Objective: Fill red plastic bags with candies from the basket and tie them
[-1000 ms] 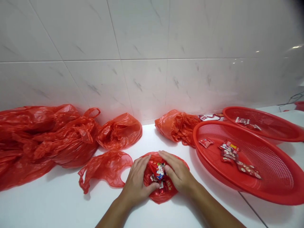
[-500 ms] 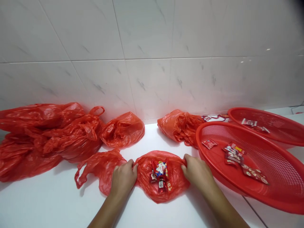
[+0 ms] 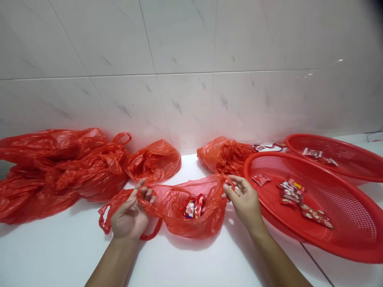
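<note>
Red plastic bag (image 3: 169, 209) sat on the counter (image 3: 185, 263) with wrapped sweets (image 3: 193, 207) inside; your left hand (image 3: 130, 211) and right hand (image 3: 245, 201) were well apart, pinching its handles. Pulling too hard could tear the thin film; tilting could spill the sweets toward the red mesh basket (image 3: 257, 163).

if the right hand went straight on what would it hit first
The right hand already pinches the handle of the open red plastic bag; just past that, the crumpled red bag by the wall looks first, though depth is hard to judge.
</note>
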Available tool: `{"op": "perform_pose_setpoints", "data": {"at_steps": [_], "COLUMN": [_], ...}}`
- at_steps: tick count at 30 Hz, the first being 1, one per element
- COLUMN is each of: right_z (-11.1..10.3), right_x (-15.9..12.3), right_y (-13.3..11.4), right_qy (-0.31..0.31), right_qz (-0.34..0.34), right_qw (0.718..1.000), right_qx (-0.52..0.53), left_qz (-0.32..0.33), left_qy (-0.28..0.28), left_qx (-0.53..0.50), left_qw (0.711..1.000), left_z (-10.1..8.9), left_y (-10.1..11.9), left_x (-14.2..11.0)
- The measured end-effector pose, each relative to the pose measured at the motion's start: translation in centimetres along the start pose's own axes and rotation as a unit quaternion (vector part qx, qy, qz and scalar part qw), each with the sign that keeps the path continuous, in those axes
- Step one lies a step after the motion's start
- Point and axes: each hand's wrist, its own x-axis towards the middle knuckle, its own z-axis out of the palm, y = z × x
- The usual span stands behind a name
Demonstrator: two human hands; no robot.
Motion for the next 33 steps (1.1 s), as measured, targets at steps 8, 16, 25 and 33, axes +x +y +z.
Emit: {"op": "perform_pose_setpoints", "data": {"at_steps": [8,16,25,33], "right_z": [-1.4,-0.2,2.2,4.3], "right_x": [0.6,-2.2,-5.0,-6.2], "right_y": [1.2,0.0,-0.4,0.8], "right_qy": [-0.055,-0.207,-0.352,-0.382], "right_qz": [-0.135,-0.165,0.042,-0.006], "right_qw": [0.986,0.961,0.930,0.918], "right_qx": [-0.085,0.075,0.097,-0.107], "left_qz": [-0.015,-0.092,-0.027,0.052], "left_qy": [-0.026,-0.069,-0.148,-0.224], "left_qx": [0.209,0.422,0.259,0.582], "left_qw": [0.977,0.899,0.954,0.780], "left_z": [-4.0,-0.2,3.2,4.0], "left_y": [-2.2,-6.6,-4.8,-7.8], "left_x": [2.2,-3.2,-5.0,-7.8]}}
